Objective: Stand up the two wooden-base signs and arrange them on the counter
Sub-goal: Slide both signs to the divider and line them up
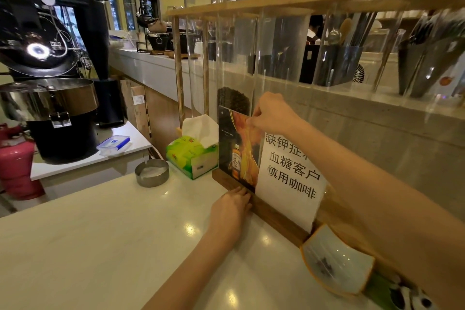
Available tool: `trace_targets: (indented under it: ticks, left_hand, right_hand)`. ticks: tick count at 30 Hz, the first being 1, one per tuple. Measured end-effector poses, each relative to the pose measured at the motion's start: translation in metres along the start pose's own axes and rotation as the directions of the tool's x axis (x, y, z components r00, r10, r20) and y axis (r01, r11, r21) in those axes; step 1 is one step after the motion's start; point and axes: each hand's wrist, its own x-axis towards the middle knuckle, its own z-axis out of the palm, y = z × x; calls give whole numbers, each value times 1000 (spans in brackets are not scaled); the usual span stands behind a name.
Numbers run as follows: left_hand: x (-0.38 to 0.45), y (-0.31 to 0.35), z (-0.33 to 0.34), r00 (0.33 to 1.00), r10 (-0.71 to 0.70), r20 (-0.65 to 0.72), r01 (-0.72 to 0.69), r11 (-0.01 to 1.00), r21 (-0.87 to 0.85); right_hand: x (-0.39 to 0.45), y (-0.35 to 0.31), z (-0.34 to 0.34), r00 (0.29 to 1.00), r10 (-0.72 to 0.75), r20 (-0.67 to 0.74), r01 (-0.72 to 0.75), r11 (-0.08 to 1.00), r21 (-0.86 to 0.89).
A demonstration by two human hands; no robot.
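A: How is that bottle sign point(237, 148) going to handle?

B: Probably a light, stiff, slick clear panel in a heavier wooden base point(227, 180); it's already standing at the counter's point(105, 229) back edge, just beside the paper notice sign point(289, 171). I'd judge the panel's top edge and the base the best holds.

A: And the hands?

B: The right hand point(273, 114) is reaching over, its fingers point(251, 122) pinching the panel's upper edge. The left hand point(230, 211) is lying low, fingers point(240, 192) loosely closed against the base, steadying rather than gripping it.
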Motion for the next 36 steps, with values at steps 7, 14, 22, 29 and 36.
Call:
trace_targets:
  ticks: [7, 14, 22, 29, 36]
  left_hand:
    - [-1, -4, 5, 999, 27, -28, -27, 1000, 3]
    - [0, -5, 10, 1000, 21, 4, -21, 998, -64]
    - [-3, -5, 13, 992, 53, -116, -49, 998, 30]
    - [-4, -3, 2, 990, 79, -113, -81, 996, -21]
    - [-4, 2, -33, 999, -33, 17, 35, 991, -127]
  right_hand:
    - [1, 0, 1, 1000, -17, -22, 17, 1000, 10]
    - [2, 0, 1, 999, -29, -26, 30, 999, 15]
    - [3, 2, 0, 1000, -25, 12, 25, 1000, -2]
    - [1, 0, -2, 998, -28, 53, 31, 998, -47]
    - [-13, -6, -3, 995, -64, 77, 84, 952, -293]
